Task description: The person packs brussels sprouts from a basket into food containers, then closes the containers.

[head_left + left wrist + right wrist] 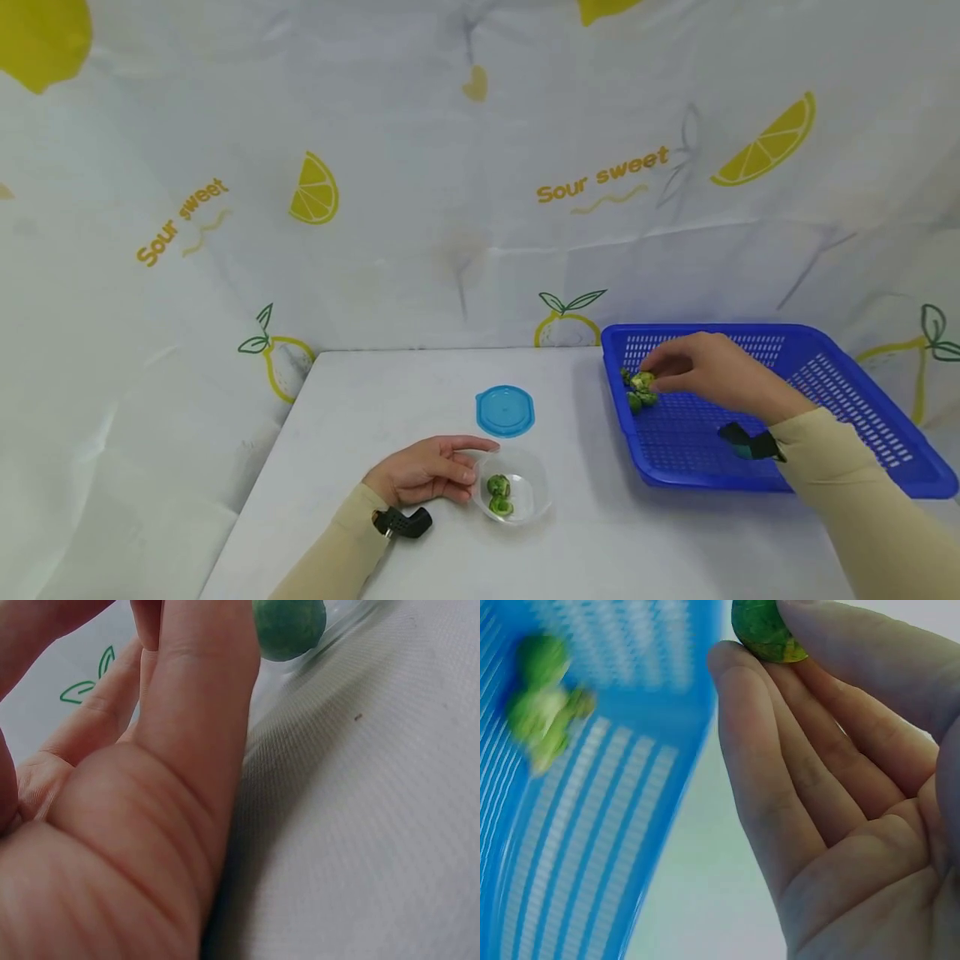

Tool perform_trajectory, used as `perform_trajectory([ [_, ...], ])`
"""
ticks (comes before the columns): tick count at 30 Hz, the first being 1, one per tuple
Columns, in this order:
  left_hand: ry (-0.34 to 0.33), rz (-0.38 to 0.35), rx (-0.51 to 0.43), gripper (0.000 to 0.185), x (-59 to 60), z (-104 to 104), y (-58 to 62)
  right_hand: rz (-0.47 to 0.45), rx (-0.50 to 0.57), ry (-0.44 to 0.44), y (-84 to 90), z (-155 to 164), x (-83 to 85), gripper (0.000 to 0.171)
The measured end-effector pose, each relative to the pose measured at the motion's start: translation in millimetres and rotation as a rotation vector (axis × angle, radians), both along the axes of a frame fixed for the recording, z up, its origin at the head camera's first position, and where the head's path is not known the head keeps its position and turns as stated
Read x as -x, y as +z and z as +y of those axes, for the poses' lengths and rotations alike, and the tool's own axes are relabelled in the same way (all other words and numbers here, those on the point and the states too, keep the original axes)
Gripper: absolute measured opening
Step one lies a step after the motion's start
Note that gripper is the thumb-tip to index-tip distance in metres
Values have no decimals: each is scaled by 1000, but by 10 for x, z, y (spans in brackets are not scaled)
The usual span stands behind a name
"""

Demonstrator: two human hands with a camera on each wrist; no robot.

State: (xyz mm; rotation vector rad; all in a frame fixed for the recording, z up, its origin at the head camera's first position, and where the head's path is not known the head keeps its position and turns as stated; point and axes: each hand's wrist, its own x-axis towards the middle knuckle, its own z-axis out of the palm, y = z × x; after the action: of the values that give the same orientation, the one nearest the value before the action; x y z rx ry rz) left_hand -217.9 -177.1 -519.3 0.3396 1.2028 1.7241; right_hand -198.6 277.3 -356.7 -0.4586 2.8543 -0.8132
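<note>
Right hand (pixel 708 371) over the left end of the blue basket (pixel 847 350), fingertips pinched on one green sprout (pixel 766 630); a small cluster of more sprouts (pixel 639 392) lying on the basket floor just beneath. In the right wrist view, that pinch only at the very tips, thumb and fingers barely over the sprout's edge. Left hand (pixel 423 471) flat on the table (pixel 360 400), left of the clear bowl (pixel 534 500), fingers nearly straight and resting against the bowl's rim, gripping nothing. Two sprouts in the bowl (pixel 498 494) already. Blue lid (pixel 505 410) lying just behind the bowl, between it and the basket's near corner.

Likely trouble: a slip from so shallow a pinch, the round sprout dropping back into the basket or rolling across the table on the way to the bowl. Also possible: a knock of wrist or sleeve (pixel 862 492) against the basket's left wall during the lift. At the bowl, a light, shallow dish held only by touch, so a nudge from the left fingers or a hard drop probably enough to tip or slide it. Lid close enough behind to be struck in passing.
</note>
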Motion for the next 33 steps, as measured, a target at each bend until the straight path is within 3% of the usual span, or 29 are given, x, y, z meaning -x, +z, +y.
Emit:
perform_trajectory([
  [5, 3, 19, 20, 68, 11, 6, -8, -9, 63, 68, -38, -432, -102, 20],
  [17, 9, 37, 37, 65, 26, -10, -17, -17, 207, 236, -399, -1259, -243, 18],
  [24, 2, 35, 30, 64, 32, 2, -25, 22, 197, 258, -603, -1431, -316, 20],
  [33, -8, 25, 11, 67, 44, -11, -30, 45, 163, 259, -665, -1542, -335, 20],
])
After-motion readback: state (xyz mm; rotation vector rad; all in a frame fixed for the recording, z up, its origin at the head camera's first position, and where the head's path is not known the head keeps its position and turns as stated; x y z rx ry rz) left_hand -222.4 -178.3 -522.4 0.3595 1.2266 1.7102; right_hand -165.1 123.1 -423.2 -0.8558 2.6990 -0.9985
